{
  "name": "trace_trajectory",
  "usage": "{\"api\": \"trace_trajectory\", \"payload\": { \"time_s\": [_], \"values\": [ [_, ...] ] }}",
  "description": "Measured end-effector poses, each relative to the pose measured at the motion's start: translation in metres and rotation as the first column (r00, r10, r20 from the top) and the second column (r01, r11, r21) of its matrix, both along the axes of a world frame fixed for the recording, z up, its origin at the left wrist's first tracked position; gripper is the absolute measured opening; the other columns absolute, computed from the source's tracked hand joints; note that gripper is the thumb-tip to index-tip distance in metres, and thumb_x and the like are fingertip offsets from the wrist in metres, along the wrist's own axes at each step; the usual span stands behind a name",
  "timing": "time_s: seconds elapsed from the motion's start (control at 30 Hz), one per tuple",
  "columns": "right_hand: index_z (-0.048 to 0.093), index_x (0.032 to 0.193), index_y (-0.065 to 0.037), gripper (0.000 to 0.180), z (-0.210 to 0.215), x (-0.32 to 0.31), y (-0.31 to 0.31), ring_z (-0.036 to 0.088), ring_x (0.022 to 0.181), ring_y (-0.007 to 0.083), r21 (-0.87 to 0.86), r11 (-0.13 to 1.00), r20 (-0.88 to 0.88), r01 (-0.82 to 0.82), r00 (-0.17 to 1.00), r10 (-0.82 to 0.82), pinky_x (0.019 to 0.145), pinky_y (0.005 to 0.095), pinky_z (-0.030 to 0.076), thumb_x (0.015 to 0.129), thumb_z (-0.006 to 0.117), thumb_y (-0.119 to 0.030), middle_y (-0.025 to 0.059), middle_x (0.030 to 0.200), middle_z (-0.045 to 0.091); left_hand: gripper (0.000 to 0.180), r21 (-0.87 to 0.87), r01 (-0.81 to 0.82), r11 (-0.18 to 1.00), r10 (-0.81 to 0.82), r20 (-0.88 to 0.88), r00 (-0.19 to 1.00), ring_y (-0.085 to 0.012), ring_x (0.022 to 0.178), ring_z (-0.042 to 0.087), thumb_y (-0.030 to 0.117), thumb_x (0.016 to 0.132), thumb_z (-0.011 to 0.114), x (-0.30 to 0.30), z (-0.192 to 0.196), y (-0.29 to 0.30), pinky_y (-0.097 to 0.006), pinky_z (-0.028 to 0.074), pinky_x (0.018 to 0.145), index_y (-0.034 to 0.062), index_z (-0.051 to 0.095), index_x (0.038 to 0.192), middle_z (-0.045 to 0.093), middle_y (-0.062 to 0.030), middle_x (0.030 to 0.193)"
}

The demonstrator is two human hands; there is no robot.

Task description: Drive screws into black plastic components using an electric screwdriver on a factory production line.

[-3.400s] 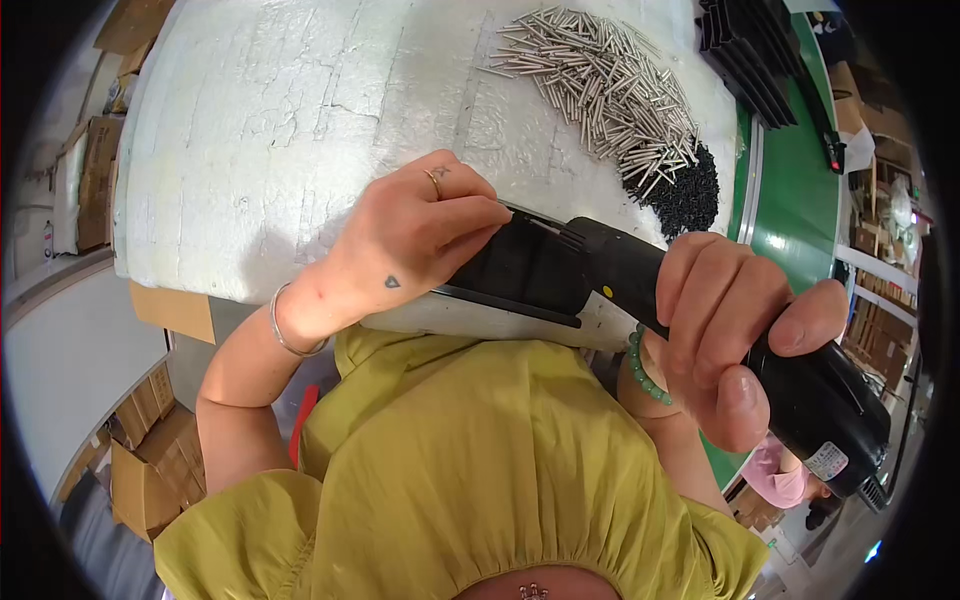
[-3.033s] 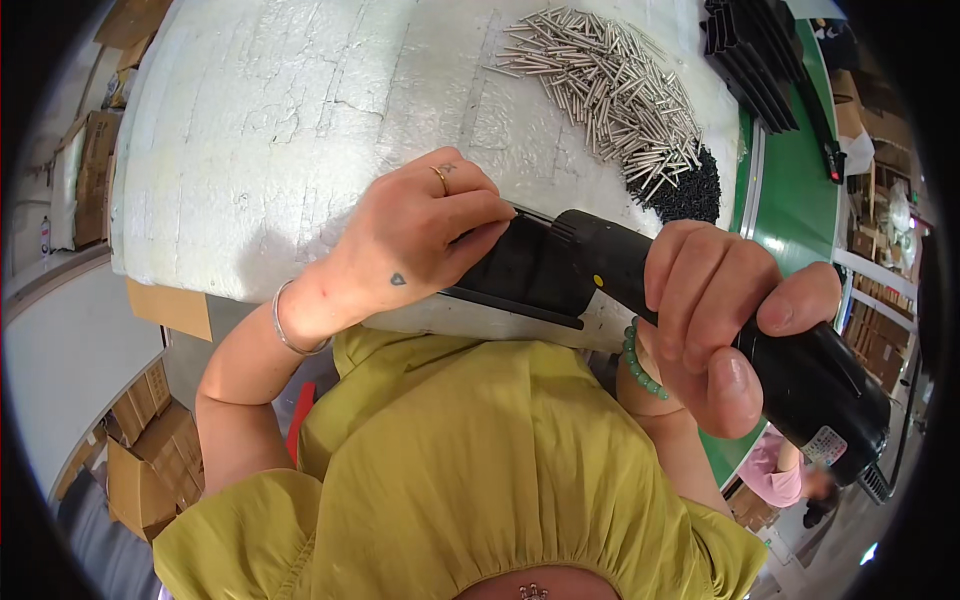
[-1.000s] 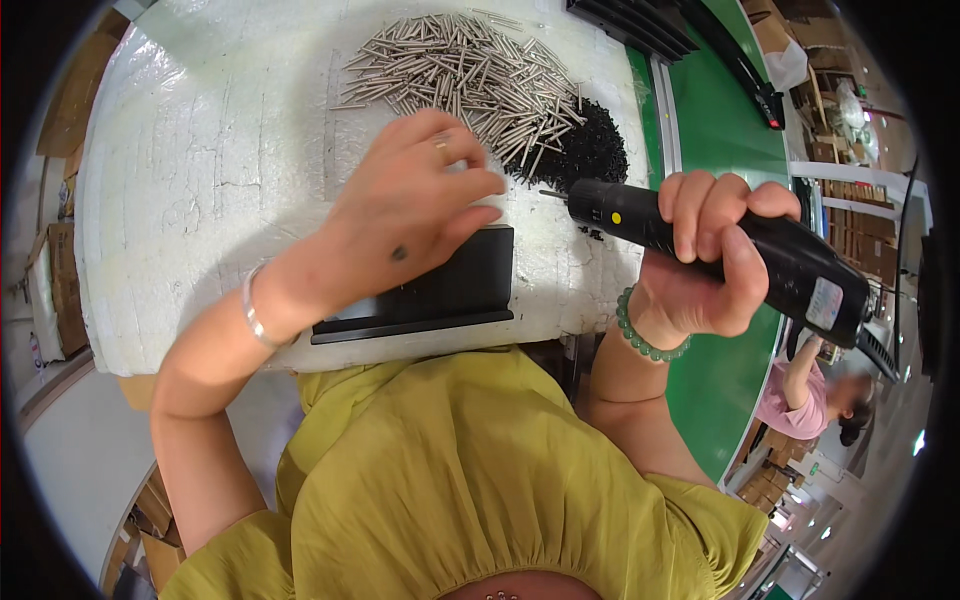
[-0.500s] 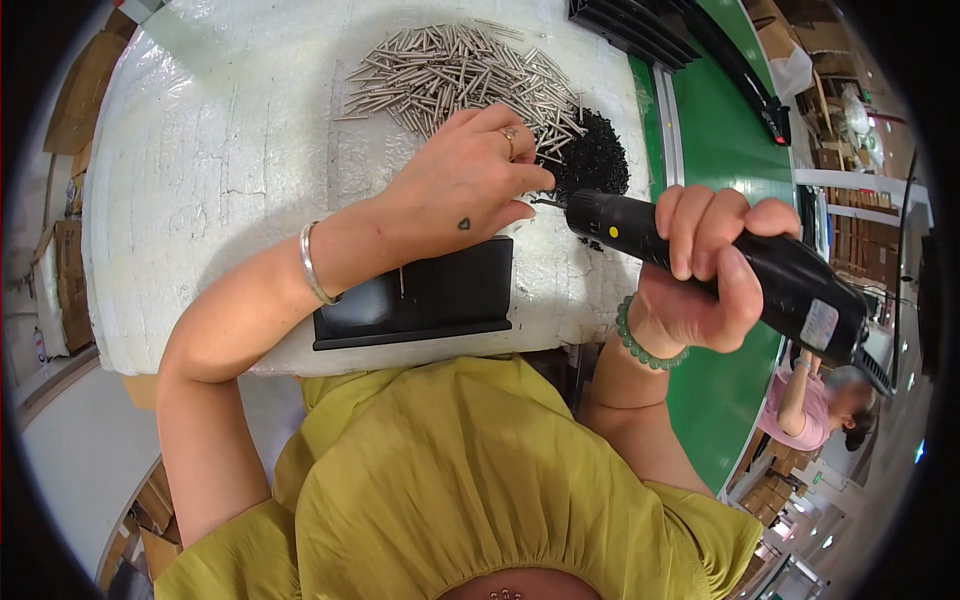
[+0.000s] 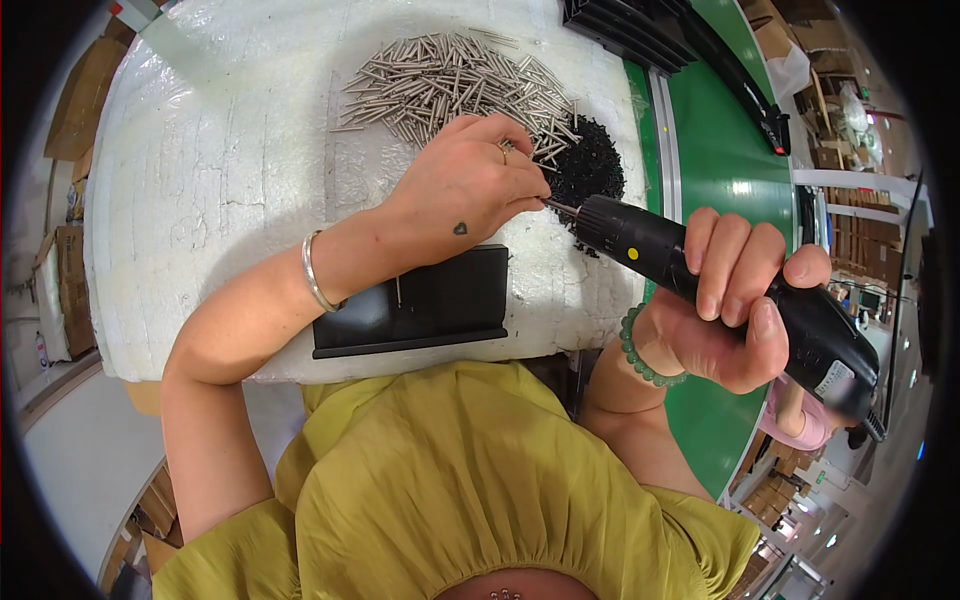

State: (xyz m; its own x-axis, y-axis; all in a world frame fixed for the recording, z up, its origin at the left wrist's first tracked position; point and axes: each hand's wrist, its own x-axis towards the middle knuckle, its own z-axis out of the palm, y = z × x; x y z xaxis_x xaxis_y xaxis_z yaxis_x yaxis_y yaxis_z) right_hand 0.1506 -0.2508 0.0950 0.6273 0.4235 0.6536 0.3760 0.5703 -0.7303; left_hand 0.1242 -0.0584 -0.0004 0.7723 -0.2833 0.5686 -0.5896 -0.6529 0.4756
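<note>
1. The left hand (image 5: 470, 180) is closed in a pinch on the tip of the slim driver bit (image 5: 562, 208); whether a screw sits between the fingertips is too small to tell.
2. The right hand (image 5: 735, 290) grips the black electric screwdriver (image 5: 645, 238) around its barrel, bit pointing toward the left hand.
3. The step looks like fitting a small screw to the bit. It would go best with the driver stopped, the screw held in line with the bit, and the fingertips clear before any spin.
4. Steadying the right wrist should help; a tilted screw could slip off.
5. The black, lipped panel (image 5: 455, 300) lies below the left forearm, near the table's front edge, a thin pale rod or line visible on it.
6. Beyond the hands lie a heap of silver metal pins (image 5: 455, 85) and, beside it, a pile of small black screws (image 5: 595, 165).
7. All rest on a white, plastic-wrapped tabletop (image 5: 230, 200). To its right runs a green work surface (image 5: 725, 150) with stacked black parts (image 5: 625, 32).
8. Farther off, a co-worker in pink (image 5: 805, 428) and cardboard boxes (image 5: 75, 105) show.
</note>
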Motion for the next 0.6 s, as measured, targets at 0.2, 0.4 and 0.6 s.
{"api": "trace_trajectory", "payload": {
  "time_s": [0.2, 0.4, 0.6],
  "values": [
    [0.046, 0.102, -0.012, 0.027, 0.004, -0.004, 0.002, 0.041, 0.051, 0.0061, 0.011, 1.000, -0.040, -0.004, 0.999, 0.004, 0.061, 0.0254, 0.034, 0.075, 0.051, -0.014, -0.0050, 0.060, 0.042, 0.011, -0.119, 0.013, 0.993, -0.011, 0.016, 1.000, -0.0211, 0.089, 0.059, 0.013, 0.071, 0.073, -0.005, 0.006, 0.000, -0.033, 0.048, 0.073, 0.0084, 0.069, 0.080, 0.065, -0.0008, 0.074],
    [0.045, 0.098, -0.012, 0.025, 0.007, -0.007, 0.000, 0.043, 0.051, 0.0058, 0.011, 1.000, -0.032, -0.027, 0.999, 0.027, 0.059, 0.0249, 0.035, 0.074, 0.052, -0.013, -0.0053, 0.060, 0.044, 0.010, -0.149, 0.018, 0.989, -0.017, 0.014, 1.000, -0.0204, 0.087, 0.058, 0.012, 0.071, 0.073, -0.011, 0.009, 0.004, -0.032, 0.048, 0.070, 0.0085, 0.068, 0.078, 0.064, -0.0006, 0.071],
    [0.044, 0.096, -0.013, 0.024, 0.006, -0.010, 0.008, 0.044, 0.051, 0.0057, 0.046, 0.997, -0.041, -0.056, 0.997, 0.058, 0.059, 0.0239, 0.035, 0.073, 0.052, -0.012, -0.0053, 0.060, 0.045, 0.009, -0.122, 0.030, 0.992, -0.029, 0.011, 1.000, -0.0203, 0.087, 0.058, 0.012, 0.072, 0.071, -0.019, 0.008, 0.008, -0.033, 0.048, 0.071, 0.0086, 0.067, 0.079, 0.064, 0.0005, 0.075]
  ]
}}
